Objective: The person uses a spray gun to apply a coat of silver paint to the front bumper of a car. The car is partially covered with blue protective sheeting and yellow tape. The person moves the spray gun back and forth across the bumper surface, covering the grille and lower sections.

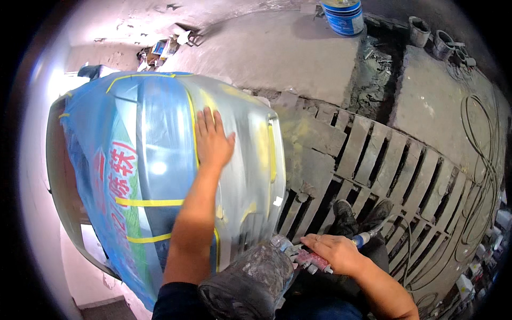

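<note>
Left of centre, beneath the left hand (214, 141), a grey vehicle panel (245, 144), curved and smooth, with pale yellow patches across the surface and a light edge along the right side. Left palm down on the panel, close to the yellow-bordered seam, fingers pointing away and lightly spread, thumb out to the right, nothing in the grasp. Right of the panel's near end, in front of the body, a red-and-silver tool (314, 261) under the right hand (333, 253), fingers curled over the top and closed on it; exact finger contact underneath impossible to tell. From behind that wrist, a hose (408, 240) with a blue fitting (364, 239). Just left of the tool, a dark, dirt-streaked rounded form (256, 277), kind uncertain. Over the rest of the vehicle, blue plastic sheeting (98, 112) with red and green print, crossed by strips of yellow tape (149, 202). To the right, below the legs, dark shoes (345, 210) on a slatted floor (386, 162) with dark gaps between the slats. Farther off, at the top, a blue bucket (344, 22) on concrete, near a debris-filled trench (376, 69); beyond the trench, grey buckets (419, 34). Along the right side, loops of dark cable (482, 152).
</note>
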A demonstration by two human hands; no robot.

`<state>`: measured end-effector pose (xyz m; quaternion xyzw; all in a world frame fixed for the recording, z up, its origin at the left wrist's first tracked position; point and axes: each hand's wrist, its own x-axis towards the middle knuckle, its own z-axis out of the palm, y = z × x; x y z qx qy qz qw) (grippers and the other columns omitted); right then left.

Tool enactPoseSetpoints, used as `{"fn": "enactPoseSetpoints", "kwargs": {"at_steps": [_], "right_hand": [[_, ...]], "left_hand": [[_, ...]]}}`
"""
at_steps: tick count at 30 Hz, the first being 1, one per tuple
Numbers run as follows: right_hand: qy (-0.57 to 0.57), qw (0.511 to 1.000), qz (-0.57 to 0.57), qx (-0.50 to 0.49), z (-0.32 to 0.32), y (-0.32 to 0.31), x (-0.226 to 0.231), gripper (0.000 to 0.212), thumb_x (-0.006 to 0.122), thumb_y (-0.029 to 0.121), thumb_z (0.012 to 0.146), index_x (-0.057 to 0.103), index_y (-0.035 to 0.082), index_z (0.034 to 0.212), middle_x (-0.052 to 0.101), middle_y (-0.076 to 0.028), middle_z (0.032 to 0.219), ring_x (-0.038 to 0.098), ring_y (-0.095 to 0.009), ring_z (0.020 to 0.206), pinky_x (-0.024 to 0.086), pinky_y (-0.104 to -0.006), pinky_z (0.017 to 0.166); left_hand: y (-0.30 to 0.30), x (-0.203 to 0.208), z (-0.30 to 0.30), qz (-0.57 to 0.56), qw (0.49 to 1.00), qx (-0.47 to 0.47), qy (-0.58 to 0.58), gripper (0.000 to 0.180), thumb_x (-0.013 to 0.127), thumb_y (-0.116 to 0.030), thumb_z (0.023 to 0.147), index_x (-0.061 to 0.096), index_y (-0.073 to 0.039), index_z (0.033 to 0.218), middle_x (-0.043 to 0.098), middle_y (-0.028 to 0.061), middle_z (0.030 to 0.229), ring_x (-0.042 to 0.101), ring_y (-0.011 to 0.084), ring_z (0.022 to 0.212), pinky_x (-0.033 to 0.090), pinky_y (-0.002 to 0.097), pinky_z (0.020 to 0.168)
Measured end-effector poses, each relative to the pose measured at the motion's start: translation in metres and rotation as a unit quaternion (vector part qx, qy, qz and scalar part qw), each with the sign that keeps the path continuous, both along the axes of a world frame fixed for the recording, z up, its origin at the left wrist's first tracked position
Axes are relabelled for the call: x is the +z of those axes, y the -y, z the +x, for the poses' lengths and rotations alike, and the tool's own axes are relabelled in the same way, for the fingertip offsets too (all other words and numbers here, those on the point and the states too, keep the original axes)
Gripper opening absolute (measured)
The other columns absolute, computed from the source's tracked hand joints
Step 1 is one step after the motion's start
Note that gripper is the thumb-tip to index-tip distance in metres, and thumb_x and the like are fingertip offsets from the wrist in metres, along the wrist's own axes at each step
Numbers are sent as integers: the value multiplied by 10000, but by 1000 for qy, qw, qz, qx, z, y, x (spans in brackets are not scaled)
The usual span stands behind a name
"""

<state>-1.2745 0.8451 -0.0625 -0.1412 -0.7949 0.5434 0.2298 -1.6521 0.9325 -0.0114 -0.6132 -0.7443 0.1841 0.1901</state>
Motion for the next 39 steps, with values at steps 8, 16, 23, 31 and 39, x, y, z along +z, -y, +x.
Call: {"fn": "enactPoseSetpoints", "kwargs": {"at_steps": [8,16,23,31,39], "right_hand": [[-7,998,-55,-27,20,-30,1,495,607,118,756,489,46,1231,589,-148,1159,611,-304,993,518,-375,803],[-3,998,-58,2,13,-67,18,498,622,121,749,485,36,1220,590,-161,1133,602,-315,996,502,-386,829],[8,998,-55,13,-20,-131,-2,508,620,103,738,478,21,1219,592,-170,1100,595,-331,994,502,-384,823],[7,989,-135,66,-69,-211,-24,784,694,59,572,418,-8,1302,515,-202,1238,506,-369,1144,435,-405,959],[-12,994,-94,57,-102,-263,-32,582,657,103,693,476,11,1239,576,-171,1166,584,-325,1039,494,-382,868]], "left_hand": [[126,-16,51,-63,996,35,48,704,644,-274,786,372,114,1307,248,299,1434,213,428,1354,174,487,1118],[109,-2,36,-49,997,38,55,794,650,-303,781,285,111,1352,217,302,1444,189,437,1358,169,490,1114],[-83,-12,-25,24,997,66,-26,784,563,-411,840,287,103,1364,227,273,1454,153,383,1381,126,455,1129],[-214,7,-94,-146,934,300,-130,758,470,-477,864,354,96,1345,260,241,1461,123,377,1391,50,523,1114],[-175,-15,-55,-259,942,154,-146,805,451,-548,851,345,65,1362,303,216,1451,207,364,1372,55,605,1080]]}}
